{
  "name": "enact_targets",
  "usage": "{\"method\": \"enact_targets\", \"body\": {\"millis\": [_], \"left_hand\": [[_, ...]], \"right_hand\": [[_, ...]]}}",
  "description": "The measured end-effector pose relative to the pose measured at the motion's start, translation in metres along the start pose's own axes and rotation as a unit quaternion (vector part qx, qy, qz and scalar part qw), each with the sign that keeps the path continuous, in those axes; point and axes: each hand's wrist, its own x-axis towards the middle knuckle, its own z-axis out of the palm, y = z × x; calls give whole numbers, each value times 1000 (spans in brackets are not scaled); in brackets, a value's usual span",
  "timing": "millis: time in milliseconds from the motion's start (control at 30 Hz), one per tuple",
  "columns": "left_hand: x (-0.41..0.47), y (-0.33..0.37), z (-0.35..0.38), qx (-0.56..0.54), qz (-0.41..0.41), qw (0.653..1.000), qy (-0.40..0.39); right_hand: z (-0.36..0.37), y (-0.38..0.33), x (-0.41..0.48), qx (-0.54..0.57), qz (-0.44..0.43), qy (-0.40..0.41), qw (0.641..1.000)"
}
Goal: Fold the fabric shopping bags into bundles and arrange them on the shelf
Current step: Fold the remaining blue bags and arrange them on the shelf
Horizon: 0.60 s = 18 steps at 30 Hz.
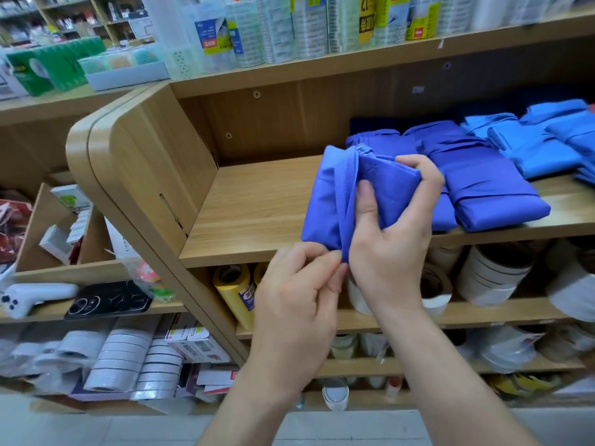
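The right hand [392, 246] grips a violet-blue bag [325, 201] in the air, just in front of the shelf edge. Its thumb is pressed flat on the front and its fingers are curled round the right side. The left hand [299, 284] pinches the bag's lower end between thumb and fingertips, where a narrow band of cloth runs down over the folds. I'd say this one is folded small but not yet wrapped or tucked shut, so it is mid-bundle.

Behind it, on the wooden shelf [257, 214], finished bundles lie in a row. The violet-blue bundles [483, 185] are nearest the hands and the lighter blue bundles [541, 146] further right, with something darker at the back. I'd guess this one goes down to their left. How many loose bags remain I cannot see.

As for writing, a yellow label [367, 17] on the shelf above shows a large "12", upside down. The blue and yellow labels [214, 37] near it are too blurred to read. The yellow rolls [235, 291] below carry a blue sticker, also unreadable.
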Motion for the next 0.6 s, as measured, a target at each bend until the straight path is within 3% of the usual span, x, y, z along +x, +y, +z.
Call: {"method": "enact_targets", "body": {"millis": [100,200,333,467,600], "left_hand": [[7,6,-15,33,41,998,38],[20,11,-27,-67,-78,991,89],[36,14,-28,-238,-245,939,-36],[39,13,-14,-283,-275,915,-84],[41,13,-8,-361,-304,873,-124]], "right_hand": [[-4,4,4,-23,-27,-27,999],[-8,5,6,-10,-23,-48,999],[-9,1,4,21,35,-91,995],[-10,-2,5,67,161,-87,981],[-16,-2,11,-6,141,-124,982]]}}
